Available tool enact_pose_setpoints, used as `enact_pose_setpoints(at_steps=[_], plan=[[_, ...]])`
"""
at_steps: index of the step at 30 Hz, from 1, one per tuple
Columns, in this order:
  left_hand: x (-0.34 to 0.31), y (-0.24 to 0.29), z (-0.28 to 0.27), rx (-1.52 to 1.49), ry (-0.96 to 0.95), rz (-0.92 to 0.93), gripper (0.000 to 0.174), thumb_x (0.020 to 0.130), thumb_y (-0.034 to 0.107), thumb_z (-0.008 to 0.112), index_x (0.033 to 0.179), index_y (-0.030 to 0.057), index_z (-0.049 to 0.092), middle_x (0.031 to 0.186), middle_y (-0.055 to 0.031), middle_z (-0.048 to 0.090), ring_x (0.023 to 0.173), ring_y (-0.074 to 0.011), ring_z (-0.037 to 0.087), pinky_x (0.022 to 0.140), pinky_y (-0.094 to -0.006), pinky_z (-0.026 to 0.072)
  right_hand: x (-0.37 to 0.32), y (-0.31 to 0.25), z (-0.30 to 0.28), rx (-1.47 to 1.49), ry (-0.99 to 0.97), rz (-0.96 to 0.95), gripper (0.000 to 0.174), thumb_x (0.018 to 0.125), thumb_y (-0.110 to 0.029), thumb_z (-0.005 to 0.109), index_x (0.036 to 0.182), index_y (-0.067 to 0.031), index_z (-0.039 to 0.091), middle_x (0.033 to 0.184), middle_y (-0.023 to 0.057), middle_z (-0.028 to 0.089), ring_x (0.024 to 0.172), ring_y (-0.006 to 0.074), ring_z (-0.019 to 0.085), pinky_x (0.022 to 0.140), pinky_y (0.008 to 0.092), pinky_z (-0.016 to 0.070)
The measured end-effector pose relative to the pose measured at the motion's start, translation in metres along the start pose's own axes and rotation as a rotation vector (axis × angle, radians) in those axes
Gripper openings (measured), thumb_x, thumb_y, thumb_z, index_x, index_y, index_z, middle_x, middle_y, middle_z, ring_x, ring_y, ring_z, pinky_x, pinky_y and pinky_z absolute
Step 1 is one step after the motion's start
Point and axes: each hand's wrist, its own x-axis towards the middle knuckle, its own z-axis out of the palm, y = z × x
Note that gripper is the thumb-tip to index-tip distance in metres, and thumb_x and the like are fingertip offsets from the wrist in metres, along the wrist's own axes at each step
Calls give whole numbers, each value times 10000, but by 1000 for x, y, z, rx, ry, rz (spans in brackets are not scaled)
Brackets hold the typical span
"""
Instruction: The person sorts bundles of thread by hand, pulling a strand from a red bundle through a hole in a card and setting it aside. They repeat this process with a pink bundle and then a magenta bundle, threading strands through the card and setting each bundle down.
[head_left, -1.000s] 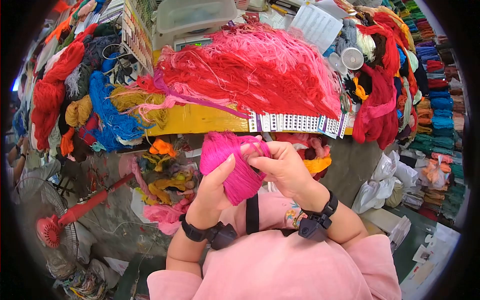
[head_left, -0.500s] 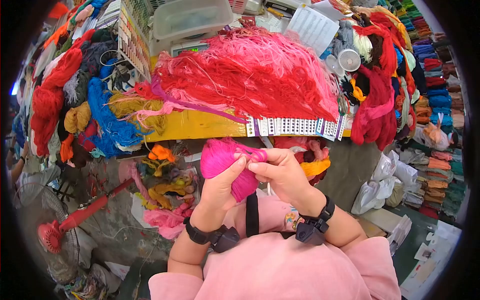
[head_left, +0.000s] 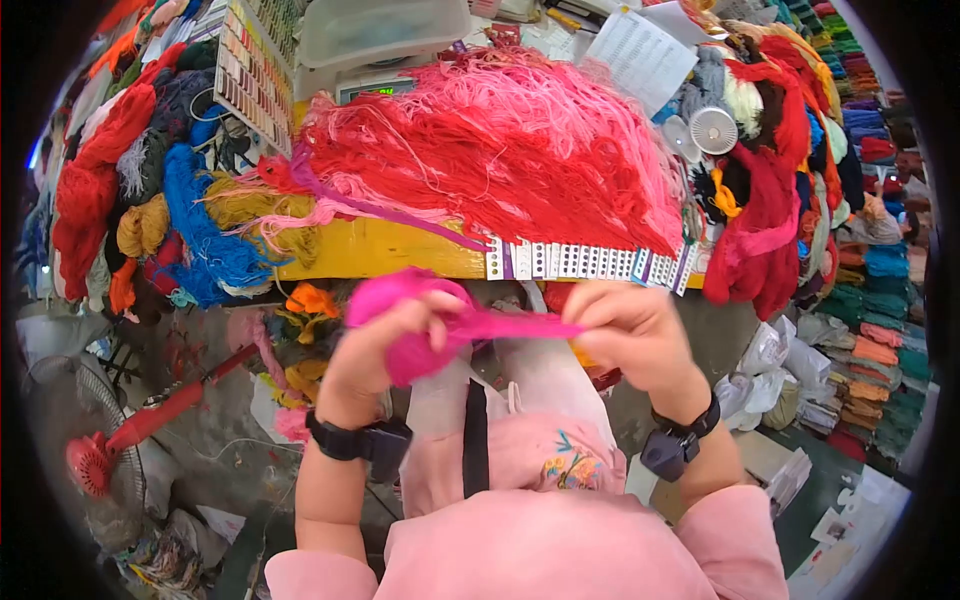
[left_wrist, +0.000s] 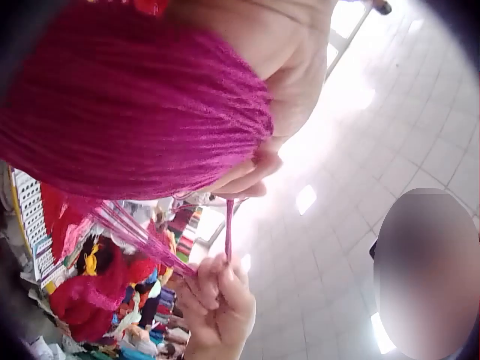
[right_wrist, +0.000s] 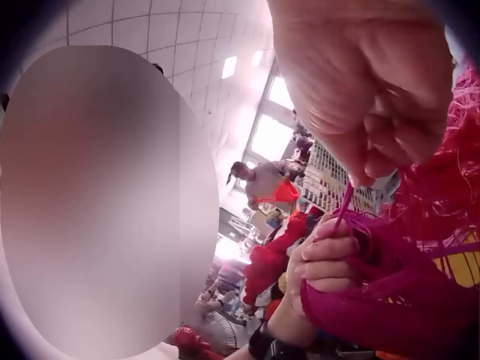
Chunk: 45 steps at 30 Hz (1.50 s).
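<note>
Pink yarn bundle (head_left: 398, 292) held in mid-air, close to the body, just near of the yellow table (head_left: 390, 250).
Grip: left hand (head_left: 372, 345) curls round the yarn bundle; right hand (head_left: 632, 335) pinches a few strands (head_left: 520, 325) stretched taut to the right. It looks light, soft, limp and quick to tangle, and thin strands likely slip. Best held round the thick middle, with the strands pinched near their end. A red yarn heap (head_left: 500, 140) lies far, on the table.

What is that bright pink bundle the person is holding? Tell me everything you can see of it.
It is a magenta yarn bundle, a soft rounded skein of many fine, slightly shiny threads lying side by side. The left hand grips it round its middle, held up in the air. A thin band of strands runs out sideways, taut, to the right hand, which pinches its end.
</note>
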Motion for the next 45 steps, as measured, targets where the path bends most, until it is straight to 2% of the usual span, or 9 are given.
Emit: enact_pose_setpoints(at_steps=[2, 6, 7, 8, 16, 19, 26, 36, 45], plan=[[3, -13, -30, -147, 449, 339, 212, 779, 174, 458, 825, -8, 556, 742, -71, 520, 719, -162, 497, 745, -298, 393, 5, -2, -27, 671, 199, 87, 28, 758, -30, 532, 770, -8, 520, 991, 155, 511, 577, 116, 507, 413, 200, 404], [-20, -43, -157, -162, 937, 692, 98, 752, 30, 431, 691, -6, 499, 666, -46, 478, 670, -164, 487, 752, -314, 409, -1, 60, -146, 1089, 345, 28, 135, 847, -150, 422, 882, -20, 439, 669, 36, 398, 557, 103, 395, 616, 261, 431], [-39, -48, -198, -608, 663, 739, 95, 752, 8, 425, 674, 15, 480, 635, -35, 462, 649, -139, 484, 720, -301, 414, -4, 79, -185, 1131, 428, 95, 123, 836, -121, 429, 809, -1, 429, 659, 36, 403, 550, 113, 389, 710, 291, 420], [-61, -50, -239, -1039, 360, 747, 114, 751, -14, 419, 657, 36, 461, 604, -23, 447, 628, -114, 481, 688, -289, 420, -8, 96, -220, 1058, 553, 99, 129, 817, -96, 442, 740, 6, 423, 651, 40, 412, 536, 117, 386, 783, 326, 400], [-95, -9, -280, -684, 860, 635, 121, 848, 143, 392, 821, 60, 476, 466, 73, 272, 420, -27, 319, 602, -190, 359, -146, 85, -574, 200, 1102, -70, 95, 821, -112, 448, 782, -47, 507, 676, 44, 533, 664, 151, 538, 768, 291, 433], [4, -26, -194, -909, 326, 346, 433, 857, 174, 385, 1222, -27, 268, 458, 64, 299, 367, -21, 316, 398, -133, 301, -36, 90, -401, -52, 933, -87, 93, 794, -94, 481, 834, -36, 541, 766, 53, 564, 722, 142, 535, 726, 268, 426], [187, -108, -64, 36, 440, -241, 175, 761, 105, 530, 889, -12, 553, 606, -7, 509, 467, -71, 448, 479, -194, 396, 41, 270, -129, -339, 491, 294, 89, 639, -61, 609, 721, -26, 609, 683, 81, 579, 648, 158, 550, 592, 261, 424], [224, -169, -30, 717, 429, -344, 107, 797, 114, 499, 783, 17, 541, 607, -19, 524, 530, -89, 502, 477, -217, 393, 39, 303, -93, -802, 592, 18, 171, 550, -45, 597, 703, -64, 524, 709, 65, 479, 690, 257, 454, 622, 354, 329], [228, -170, -43, 328, 408, -328, 104, 790, 89, 494, 699, 53, 532, 571, -4, 488, 504, -81, 442, 473, -208, 342, 29, 291, -78, -872, 326, 19, 385, 598, -84, 583, 971, -8, 526, 952, 158, 457, 801, 300, 454, 704, 373, 371]])
